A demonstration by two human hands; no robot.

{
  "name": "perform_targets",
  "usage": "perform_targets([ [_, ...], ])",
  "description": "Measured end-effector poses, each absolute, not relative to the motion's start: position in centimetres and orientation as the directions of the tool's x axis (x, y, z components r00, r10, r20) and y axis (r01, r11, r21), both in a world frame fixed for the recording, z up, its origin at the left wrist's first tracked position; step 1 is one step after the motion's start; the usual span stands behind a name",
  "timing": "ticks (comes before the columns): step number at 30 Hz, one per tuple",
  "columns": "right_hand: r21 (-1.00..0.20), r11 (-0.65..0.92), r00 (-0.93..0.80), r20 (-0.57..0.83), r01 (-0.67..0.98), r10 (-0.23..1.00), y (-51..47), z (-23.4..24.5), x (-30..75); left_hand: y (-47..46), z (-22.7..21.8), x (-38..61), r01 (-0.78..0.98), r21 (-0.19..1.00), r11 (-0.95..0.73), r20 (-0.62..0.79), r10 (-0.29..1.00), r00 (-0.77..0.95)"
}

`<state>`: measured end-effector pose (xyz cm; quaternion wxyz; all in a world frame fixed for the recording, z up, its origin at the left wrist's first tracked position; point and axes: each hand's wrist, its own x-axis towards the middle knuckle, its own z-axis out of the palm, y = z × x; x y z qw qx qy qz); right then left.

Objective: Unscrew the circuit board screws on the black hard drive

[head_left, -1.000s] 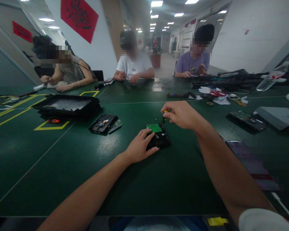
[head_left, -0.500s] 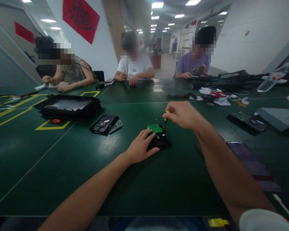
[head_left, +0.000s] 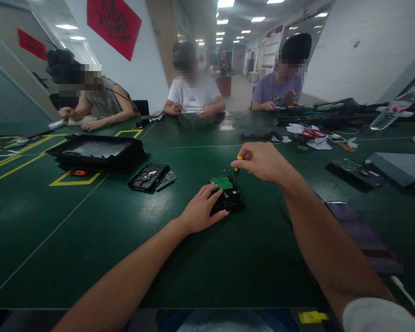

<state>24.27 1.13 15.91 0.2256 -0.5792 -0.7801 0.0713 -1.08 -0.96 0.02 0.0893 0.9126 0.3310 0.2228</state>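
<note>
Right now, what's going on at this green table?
A person's left grip rests spread on a black hard drive on the table. The right grip holds a yellow-handled screwdriver at the drive's far right corner; whether its tip touches is too small to tell. Another black drive lies to the left, a circuit board at its right side.
</note>
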Motion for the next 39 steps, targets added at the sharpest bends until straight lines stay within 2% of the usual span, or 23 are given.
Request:
perform_targets([
  [7, -0.447, 0.35, -0.294, 0.193, 0.823, 0.936, 0.8, 16.21, 24.64, -0.89, 0.0, -1.19, 0.567, 0.306, -0.765, 0.343, 0.644, 0.684],
  [14, -0.332, 0.295, -0.203, 0.285, 0.896, 0.937, 1.21, 16.02, 24.59, -0.91, 0.05, -1.14, 0.566, 0.304, -0.766, 0.348, 0.642, 0.683],
  [30, -0.409, 0.31, -0.218, 0.257, 0.858, 0.942, 1.2, 15.67, 24.63, -0.82, -0.15, -1.17, 0.558, 0.31, -0.77, 0.356, 0.638, 0.683],
  [39, -0.41, 0.306, -0.222, 0.241, 0.859, 0.945, 1.19, 15.85, 24.57, -0.87, -0.06, -1.18, 0.568, 0.295, -0.768, 0.347, 0.64, 0.686],
])
